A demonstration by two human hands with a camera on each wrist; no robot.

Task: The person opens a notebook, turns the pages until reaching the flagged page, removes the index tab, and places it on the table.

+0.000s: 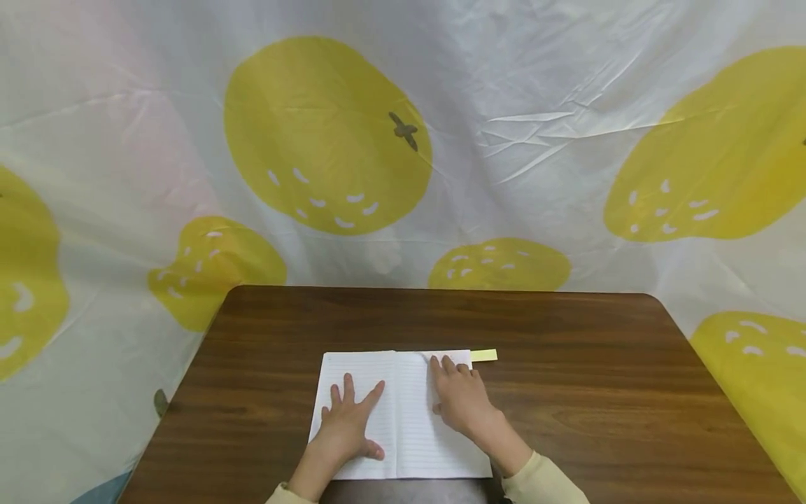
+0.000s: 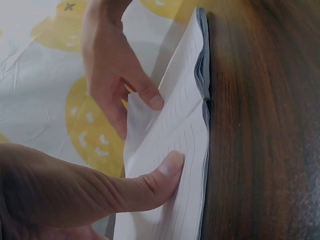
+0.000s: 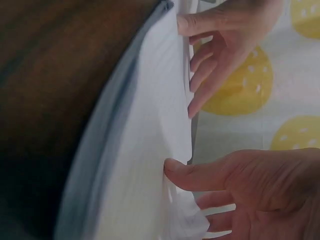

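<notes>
Both hands (image 1: 403, 413) flat on open notebook (image 1: 415, 448).

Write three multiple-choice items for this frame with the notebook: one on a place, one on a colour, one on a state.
1. Where does the small sticky tab lie?
A. at the far right corner of the open notebook
B. under the left hand
C. at the table's near left edge

2. What colour is the tab?
A. red
B. pale yellow
C. blue

3. How does the left hand lie?
A. curled into a fist
B. pinching a pen
C. flat, fingers spread on the left page

Answers: 1 A, it juts out past the page corner by the right hand; 2 B, it shows yellow against the brown table; 3 C, the head view shows straight, spread fingers.
</notes>
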